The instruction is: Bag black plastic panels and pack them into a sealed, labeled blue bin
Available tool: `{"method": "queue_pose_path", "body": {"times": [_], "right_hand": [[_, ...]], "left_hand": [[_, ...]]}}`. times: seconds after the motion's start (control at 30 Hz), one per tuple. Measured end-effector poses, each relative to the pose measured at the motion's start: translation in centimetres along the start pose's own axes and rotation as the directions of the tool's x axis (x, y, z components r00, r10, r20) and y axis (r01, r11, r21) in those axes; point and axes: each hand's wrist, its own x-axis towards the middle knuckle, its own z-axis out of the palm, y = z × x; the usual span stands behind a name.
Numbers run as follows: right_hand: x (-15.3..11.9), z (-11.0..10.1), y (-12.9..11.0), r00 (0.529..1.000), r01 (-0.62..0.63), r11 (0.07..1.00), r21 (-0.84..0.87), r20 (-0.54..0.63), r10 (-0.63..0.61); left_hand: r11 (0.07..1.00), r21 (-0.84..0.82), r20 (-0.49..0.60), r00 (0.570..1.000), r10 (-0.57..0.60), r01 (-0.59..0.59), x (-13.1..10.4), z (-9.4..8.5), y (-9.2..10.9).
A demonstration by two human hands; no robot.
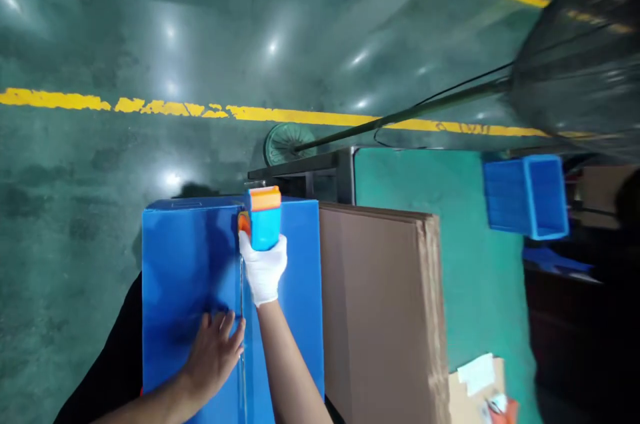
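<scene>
A large blue box (190, 264) has a lengthwise seam down its middle. My right hand (264, 269), in a white glove, is closed round a blue and orange tape dispenser (265, 227) at the far end of that seam. My bare left hand (216, 349) rests on the box just left of the seam, nearer to me, with its fingers apart and nothing in it.
Flattened brown cardboard (380, 304) is stacked right of the box, on a green-topped table (480, 291). A blue bin (547, 197) stands at the table's far right. Beyond, a pole with a round base (285, 144) slants towards a large dark object at upper right.
</scene>
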Motion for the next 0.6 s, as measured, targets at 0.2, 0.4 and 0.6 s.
{"method": "queue_pose_path", "body": {"times": [0.2,0.4,0.6], "right_hand": [[-0.2,0.0,2.5,0.993,0.085,0.996,0.003,-0.088,-0.085],[0.1,-1.4,3.3,0.977,0.18,0.969,0.168,0.083,-0.196],[1.0,-2.6,4.0,0.956,0.276,0.959,-0.073,0.12,-0.266]], "left_hand": [[0.985,-0.175,-0.112,0.994,-0.014,-0.005,7.0,-9.2,-5.3],[0.998,-0.062,-0.239,0.97,-0.038,0.023,18.6,-19.3,-11.7],[0.99,-0.143,0.308,0.95,0.05,-0.005,22.2,-19.6,-15.0]]}}
